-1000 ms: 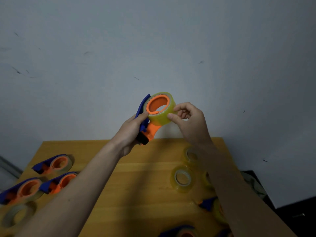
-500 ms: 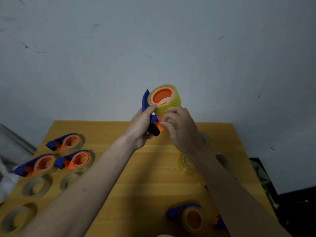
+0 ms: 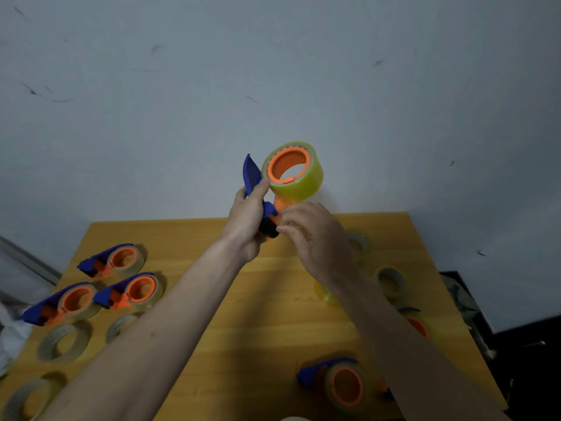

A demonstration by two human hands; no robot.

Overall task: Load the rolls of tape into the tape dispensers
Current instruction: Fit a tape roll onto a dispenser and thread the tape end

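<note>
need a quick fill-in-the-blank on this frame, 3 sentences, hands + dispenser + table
1. The blue and orange plastic tape dispenser held up before the wall is gripped by the ____ hand.
2. The yellowish clear tape roll sits on the dispenser's ____ coloured hub.
3. At the far left of the yellow wooden table lie ____ loaded dispensers.

Missing words: left; orange; three

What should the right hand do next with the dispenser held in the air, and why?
Probably draw the tape's loose end down toward the cutter. The roll already sits on the orange hub, the left hand grips the dispenser, and the right hand pinches just below the roll.
</note>
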